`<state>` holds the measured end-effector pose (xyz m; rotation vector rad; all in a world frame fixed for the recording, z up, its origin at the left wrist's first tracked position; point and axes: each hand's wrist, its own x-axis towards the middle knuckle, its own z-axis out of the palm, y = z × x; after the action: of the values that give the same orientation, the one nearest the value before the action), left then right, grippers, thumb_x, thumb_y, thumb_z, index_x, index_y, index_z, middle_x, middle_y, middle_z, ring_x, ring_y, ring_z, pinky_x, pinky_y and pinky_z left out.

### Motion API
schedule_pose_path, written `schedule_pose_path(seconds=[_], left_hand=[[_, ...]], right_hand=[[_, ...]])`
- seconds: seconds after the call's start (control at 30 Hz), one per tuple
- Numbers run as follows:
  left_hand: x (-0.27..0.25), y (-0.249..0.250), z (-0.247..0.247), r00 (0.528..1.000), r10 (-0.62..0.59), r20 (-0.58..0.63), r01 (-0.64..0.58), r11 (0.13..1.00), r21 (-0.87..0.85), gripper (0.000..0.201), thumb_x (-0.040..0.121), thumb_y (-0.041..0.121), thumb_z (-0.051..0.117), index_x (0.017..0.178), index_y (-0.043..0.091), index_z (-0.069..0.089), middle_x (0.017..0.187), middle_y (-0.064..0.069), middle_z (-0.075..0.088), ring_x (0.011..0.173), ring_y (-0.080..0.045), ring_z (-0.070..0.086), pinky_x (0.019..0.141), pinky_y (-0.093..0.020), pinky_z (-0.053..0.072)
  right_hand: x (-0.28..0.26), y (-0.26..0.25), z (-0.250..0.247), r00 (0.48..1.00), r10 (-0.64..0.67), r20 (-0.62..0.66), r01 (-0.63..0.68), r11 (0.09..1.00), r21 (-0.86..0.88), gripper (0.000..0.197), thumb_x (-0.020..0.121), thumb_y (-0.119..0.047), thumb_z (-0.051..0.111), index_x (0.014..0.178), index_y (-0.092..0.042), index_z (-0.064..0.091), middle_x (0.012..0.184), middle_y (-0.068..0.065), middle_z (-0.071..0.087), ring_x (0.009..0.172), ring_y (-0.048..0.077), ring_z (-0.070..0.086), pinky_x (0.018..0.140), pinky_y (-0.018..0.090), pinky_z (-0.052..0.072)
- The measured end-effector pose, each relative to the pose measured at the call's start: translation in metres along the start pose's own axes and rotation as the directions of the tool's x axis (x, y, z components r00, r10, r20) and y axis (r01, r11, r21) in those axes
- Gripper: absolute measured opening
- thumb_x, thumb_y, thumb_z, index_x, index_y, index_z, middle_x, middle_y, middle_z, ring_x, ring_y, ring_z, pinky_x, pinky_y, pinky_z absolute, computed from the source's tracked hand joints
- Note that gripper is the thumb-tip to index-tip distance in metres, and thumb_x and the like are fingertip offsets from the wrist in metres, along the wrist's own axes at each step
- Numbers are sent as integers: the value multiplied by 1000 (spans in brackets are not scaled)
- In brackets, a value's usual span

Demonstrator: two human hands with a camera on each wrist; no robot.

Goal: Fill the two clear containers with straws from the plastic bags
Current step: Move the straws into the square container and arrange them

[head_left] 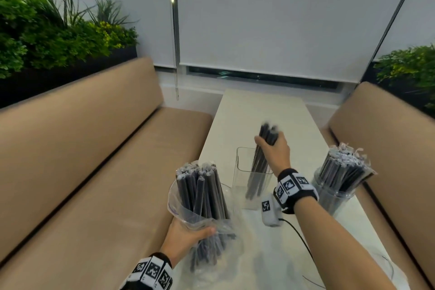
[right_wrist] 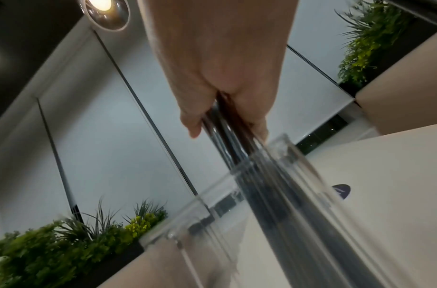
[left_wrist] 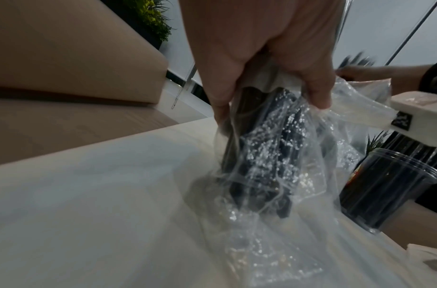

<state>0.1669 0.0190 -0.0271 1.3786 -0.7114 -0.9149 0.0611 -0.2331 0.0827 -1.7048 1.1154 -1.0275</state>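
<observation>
My left hand grips a clear plastic bag full of black wrapped straws, held upright at the table's near left edge; in the left wrist view the fingers curl round the crinkled bag. My right hand holds a bunch of black straws by its upper end, the lower ends down inside the square clear container. The right wrist view shows that bunch entering the container. A round clear container, packed with straws, stands at the right.
The narrow white table runs between two tan benches. Planters sit behind both backrests. A white camera unit with a black cable hangs below my right wrist over the table.
</observation>
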Motion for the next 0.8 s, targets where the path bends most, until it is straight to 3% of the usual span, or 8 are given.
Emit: schedule_pose_path(seconds=[0.17, 0.23, 0.27, 0.4, 0.47, 0.57, 0.63, 0.8], left_hand=[[0, 2, -1, 1000, -1, 12, 0, 1000, 24, 38, 67, 2, 85, 70, 39, 78, 83, 18, 77, 90, -2, 73, 76, -9, 54], [-1, 3, 1, 1000, -4, 21, 3, 999, 51, 48, 68, 3, 84, 69, 50, 75, 86, 22, 76, 88, 2, 72, 79, -9, 53], [0, 3, 1, 1000, -9, 11, 8, 999, 51, 41, 67, 3, 85, 70, 43, 77, 88, 21, 76, 88, 2, 72, 80, -10, 54], [0, -1, 0, 999, -32, 1, 32, 996, 81, 40, 63, 13, 88, 99, 16, 72, 94, 8, 78, 93, -4, 72, 91, -25, 56], [0, -3, -1, 1000, -12, 28, 10, 998, 58, 65, 59, 19, 91, 118, 13, 65, 112, -2, 75, 107, -11, 69, 101, -37, 51], [-5, -1, 0, 998, 25, 59, -28, 998, 50, 87, 60, 16, 91, 137, 17, 50, 131, 0, 65, 123, -14, 59, 103, -35, 46], [-7, -2, 0, 996, 36, 78, -41, 997, 65, 84, 65, 10, 89, 138, 17, 49, 132, 1, 64, 124, -14, 58, 104, -34, 47], [-16, 1, 2, 998, -9, 63, 7, 999, 34, 73, 66, -11, 81, 128, 15, 55, 118, -4, 70, 107, -9, 69, 84, -19, 56]], right_hand=[[9, -12, -21, 1000, -12, -20, 10, 994, -107, 72, 88, -31, 71, 144, -3, 35, 141, 19, 50, 128, 33, 52, 103, 35, 43], [-4, -32, -33, 987, -119, -111, 114, 992, -53, 56, 91, -26, 67, 139, -8, 43, 136, 16, 56, 120, 25, 57, 94, 24, 46], [-15, -41, -37, 982, -151, -112, 154, 988, 18, 48, 91, -24, 66, 134, -11, 49, 130, 12, 61, 112, 20, 61, 88, 19, 47], [-78, -42, -21, 959, -164, 231, 93, 952, 291, 53, 88, -26, 71, 135, -20, 48, 125, 3, 63, 108, 11, 65, 85, 17, 54], [-106, -23, -4, 889, -120, 441, 6, 968, 251, 78, 79, -38, 74, 146, -26, 36, 134, -7, 53, 117, 6, 58, 86, 13, 50], [-135, 5, 15, 823, -105, 559, 27, 989, 147, 90, 75, -41, 81, 148, -36, 29, 126, -29, 44, 112, -20, 48, 93, 8, 38], [-143, 16, 22, 838, -103, 536, 44, 992, 121, 81, 76, -32, 83, 143, -35, 37, 116, -31, 51, 100, -26, 52, 90, 5, 44], [-143, 27, 18, 904, -119, 410, 32, 977, 213, 23, 84, -21, 77, 103, -30, 67, 91, -19, 74, 89, -4, 69, 77, 14, 51]])
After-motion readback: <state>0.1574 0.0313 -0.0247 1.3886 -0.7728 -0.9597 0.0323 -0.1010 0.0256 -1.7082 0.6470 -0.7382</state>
